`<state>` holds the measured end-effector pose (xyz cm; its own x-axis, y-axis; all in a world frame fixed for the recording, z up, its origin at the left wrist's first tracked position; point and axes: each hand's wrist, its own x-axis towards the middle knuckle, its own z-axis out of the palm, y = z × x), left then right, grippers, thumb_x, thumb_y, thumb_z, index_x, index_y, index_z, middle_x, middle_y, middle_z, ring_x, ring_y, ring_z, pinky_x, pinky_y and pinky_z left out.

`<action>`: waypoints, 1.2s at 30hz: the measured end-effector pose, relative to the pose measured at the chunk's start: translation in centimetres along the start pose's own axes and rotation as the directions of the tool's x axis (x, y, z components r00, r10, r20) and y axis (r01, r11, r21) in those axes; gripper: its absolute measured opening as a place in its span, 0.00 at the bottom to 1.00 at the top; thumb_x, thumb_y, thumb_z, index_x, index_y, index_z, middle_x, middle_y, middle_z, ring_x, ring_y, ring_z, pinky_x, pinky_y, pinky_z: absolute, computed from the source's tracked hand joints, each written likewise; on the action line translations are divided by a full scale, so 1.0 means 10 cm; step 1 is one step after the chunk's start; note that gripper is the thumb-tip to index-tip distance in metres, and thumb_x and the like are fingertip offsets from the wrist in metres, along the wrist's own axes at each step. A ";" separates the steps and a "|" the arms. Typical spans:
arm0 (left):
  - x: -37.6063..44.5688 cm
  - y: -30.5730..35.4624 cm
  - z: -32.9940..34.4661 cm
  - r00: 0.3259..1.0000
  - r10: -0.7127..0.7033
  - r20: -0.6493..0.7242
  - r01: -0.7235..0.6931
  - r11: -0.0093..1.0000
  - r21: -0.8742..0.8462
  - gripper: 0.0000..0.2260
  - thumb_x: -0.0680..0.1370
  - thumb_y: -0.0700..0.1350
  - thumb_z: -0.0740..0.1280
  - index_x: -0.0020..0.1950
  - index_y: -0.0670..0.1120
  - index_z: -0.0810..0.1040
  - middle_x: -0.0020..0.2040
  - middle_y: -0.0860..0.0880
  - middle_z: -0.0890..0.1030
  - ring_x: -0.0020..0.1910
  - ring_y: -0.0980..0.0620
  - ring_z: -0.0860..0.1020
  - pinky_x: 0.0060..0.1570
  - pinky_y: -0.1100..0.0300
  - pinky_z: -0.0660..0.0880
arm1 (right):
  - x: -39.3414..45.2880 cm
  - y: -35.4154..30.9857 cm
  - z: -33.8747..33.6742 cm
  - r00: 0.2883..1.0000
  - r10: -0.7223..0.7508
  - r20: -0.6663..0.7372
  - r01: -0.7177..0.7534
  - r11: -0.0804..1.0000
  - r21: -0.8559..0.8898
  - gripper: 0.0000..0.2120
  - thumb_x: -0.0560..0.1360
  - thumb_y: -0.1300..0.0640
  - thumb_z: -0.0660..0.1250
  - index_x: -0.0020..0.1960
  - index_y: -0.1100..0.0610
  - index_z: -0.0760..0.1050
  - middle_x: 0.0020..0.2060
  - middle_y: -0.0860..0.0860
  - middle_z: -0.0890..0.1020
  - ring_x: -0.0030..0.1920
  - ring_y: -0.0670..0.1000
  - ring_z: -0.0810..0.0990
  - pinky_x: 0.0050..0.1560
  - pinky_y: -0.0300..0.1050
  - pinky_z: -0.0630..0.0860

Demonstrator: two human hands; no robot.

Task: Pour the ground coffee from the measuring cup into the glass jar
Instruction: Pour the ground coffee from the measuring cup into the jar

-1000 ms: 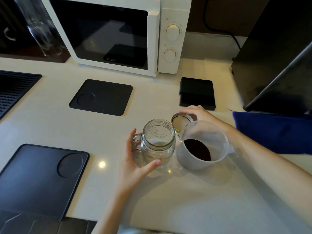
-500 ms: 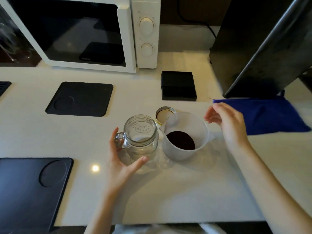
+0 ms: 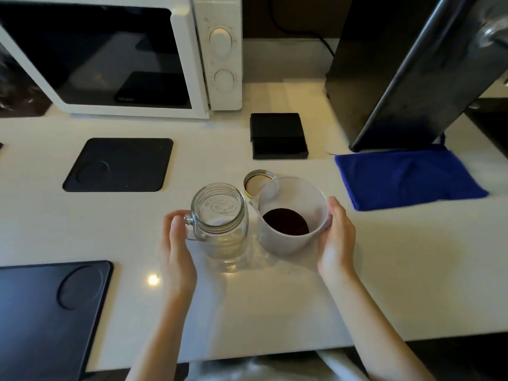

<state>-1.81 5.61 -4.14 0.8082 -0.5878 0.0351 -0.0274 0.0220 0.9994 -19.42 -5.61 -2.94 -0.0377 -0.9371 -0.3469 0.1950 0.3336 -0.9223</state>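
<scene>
An empty clear glass jar (image 3: 220,224) with a side handle stands upright on the white counter (image 3: 275,303). My left hand (image 3: 177,251) curls around its handle and left side. Just to its right stands a translucent white measuring cup (image 3: 291,235), upright, with dark ground coffee (image 3: 286,221) in its bottom. My right hand (image 3: 336,240) wraps the cup's right side, where its handle is hidden. The jar's metal lid (image 3: 257,182) lies open side up behind the two vessels.
A white microwave (image 3: 214,59) stands at the back, a tall black appliance (image 3: 398,72) at the back right. A blue cloth (image 3: 406,180) lies right of the cup. A small black box (image 3: 277,136), a square black mat (image 3: 118,165) and a larger black tray (image 3: 46,317) sit around.
My right hand has come from behind the cup, past the lid, round to the cup's right side and closed on it. My left hand has closed in on the jar's handle. The camera shifted.
</scene>
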 end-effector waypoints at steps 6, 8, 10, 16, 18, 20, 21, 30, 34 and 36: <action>0.19 0.10 0.15 0.991 -0.105 -0.082 0.093 0.986 -0.139 0.17 0.73 0.51 0.62 0.24 0.51 0.68 0.23 0.58 0.66 0.25 0.61 0.63 0.28 0.67 0.60 | -0.03 -0.02 0.12 1.000 -0.002 -0.030 0.006 0.993 0.120 0.13 0.72 0.53 0.63 0.30 0.53 0.76 0.33 0.51 0.78 0.38 0.51 0.75 0.41 0.44 0.72; 0.19 0.10 0.18 0.993 -0.096 -0.071 0.086 0.989 -0.123 0.24 0.76 0.45 0.61 0.18 0.51 0.63 0.18 0.57 0.61 0.22 0.60 0.59 0.25 0.67 0.55 | 0.01 -0.06 0.13 0.999 -0.019 -0.032 0.022 0.995 0.100 0.13 0.72 0.55 0.64 0.29 0.51 0.74 0.33 0.51 0.77 0.37 0.51 0.74 0.41 0.46 0.71; 0.20 0.11 0.17 0.995 -0.078 -0.061 0.072 0.993 -0.094 0.26 0.76 0.42 0.61 0.17 0.50 0.61 0.17 0.57 0.59 0.21 0.59 0.57 0.23 0.66 0.53 | 0.07 -0.18 0.13 0.996 -0.089 -0.016 0.090 0.995 0.046 0.15 0.71 0.59 0.64 0.26 0.52 0.74 0.29 0.50 0.76 0.34 0.49 0.73 0.39 0.45 0.70; 0.20 0.18 0.17 0.995 -0.098 -0.031 0.095 0.992 -0.086 0.19 0.67 0.44 0.59 0.18 0.51 0.58 0.18 0.57 0.57 0.22 0.59 0.55 0.22 0.66 0.52 | 0.19 -0.73 0.11 0.842 -0.491 0.225 0.531 0.829 -0.177 0.13 0.65 0.61 0.64 0.23 0.54 0.67 0.20 0.44 0.69 0.26 0.44 0.67 0.27 0.36 0.66; 0.20 0.19 0.17 0.995 -0.095 -0.036 0.092 0.993 -0.072 0.18 0.67 0.44 0.59 0.18 0.51 0.56 0.18 0.57 0.56 0.22 0.58 0.54 0.23 0.65 0.51 | 0.18 -0.83 0.11 0.754 -0.562 0.339 0.645 0.731 -0.224 0.13 0.65 0.62 0.65 0.24 0.54 0.67 0.19 0.44 0.70 0.26 0.42 0.67 0.27 0.34 0.66; 0.22 0.19 0.16 0.995 -0.093 -0.032 0.091 0.994 -0.057 0.18 0.66 0.44 0.59 0.19 0.51 0.56 0.19 0.57 0.55 0.23 0.58 0.53 0.23 0.65 0.50 | 0.18 -0.79 0.12 0.711 -0.575 0.405 0.691 0.677 -0.252 0.12 0.64 0.61 0.65 0.25 0.61 0.66 0.19 0.48 0.70 0.25 0.42 0.66 0.27 0.33 0.64; 0.22 0.18 0.16 0.995 -0.090 -0.030 0.088 0.995 -0.052 0.18 0.66 0.44 0.59 0.19 0.51 0.56 0.19 0.57 0.55 0.23 0.58 0.53 0.23 0.64 0.50 | 0.18 -0.73 0.14 0.710 -0.565 0.420 0.693 0.667 -0.273 0.13 0.63 0.58 0.65 0.25 0.64 0.66 0.20 0.53 0.70 0.26 0.44 0.66 0.27 0.34 0.64; 0.20 0.13 0.14 0.998 -0.050 -0.033 0.048 0.997 -0.058 0.19 0.68 0.41 0.57 0.18 0.51 0.56 0.18 0.57 0.55 0.22 0.59 0.52 0.25 0.62 0.49 | 0.22 -0.61 0.16 0.706 -0.554 0.441 0.698 0.648 -0.304 0.15 0.62 0.56 0.65 0.25 0.64 0.63 0.21 0.57 0.65 0.26 0.45 0.63 0.26 0.33 0.62; 0.19 0.12 0.13 0.999 -0.042 -0.031 0.040 0.998 -0.055 0.19 0.69 0.41 0.57 0.19 0.52 0.56 0.18 0.57 0.55 0.22 0.59 0.53 0.24 0.63 0.49 | 0.26 -0.58 0.16 0.729 -0.531 0.431 0.670 0.682 -0.293 0.14 0.62 0.57 0.64 0.24 0.60 0.63 0.20 0.49 0.66 0.25 0.42 0.63 0.26 0.32 0.62; 0.19 0.13 0.14 0.998 -0.041 -0.036 0.039 0.998 -0.057 0.19 0.69 0.41 0.58 0.19 0.52 0.56 0.19 0.58 0.55 0.23 0.59 0.53 0.24 0.63 0.49 | 0.28 -0.57 0.15 0.740 -0.535 0.408 0.660 0.695 -0.286 0.13 0.63 0.61 0.64 0.23 0.57 0.63 0.18 0.46 0.66 0.24 0.42 0.63 0.25 0.31 0.62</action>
<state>-1.11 3.40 -2.79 0.8293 -0.5588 -0.0063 0.0378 0.0449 0.9983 -19.16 -10.34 1.61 0.2672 -0.9138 0.3059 -0.1699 -0.3572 -0.9185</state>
